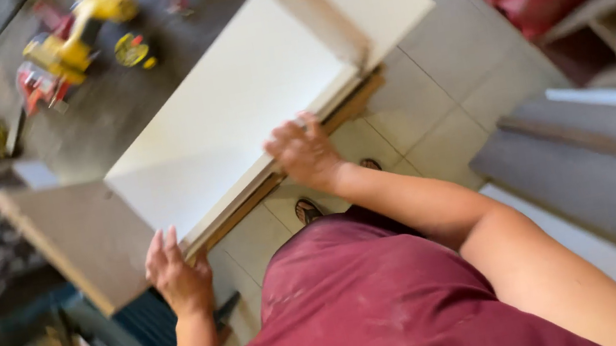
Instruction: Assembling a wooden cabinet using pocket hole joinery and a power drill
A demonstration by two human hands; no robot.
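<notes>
A large white board (232,119) lies flat on a work surface, with a second white panel (321,4) standing on edge at its far end. My left hand (175,274) grips the board's near corner, fingers on top. My right hand (304,148) presses on the near long edge further along, fingers curled over the white face. Both arms are bare; I wear a dark red shirt.
A yellow power drill (73,41) lies on a dark bench at the upper left. A brown board (80,228) sits beside the white board. Grey boards (599,166) lie at right. The floor (458,73) is light tile. Clutter fills the lower left.
</notes>
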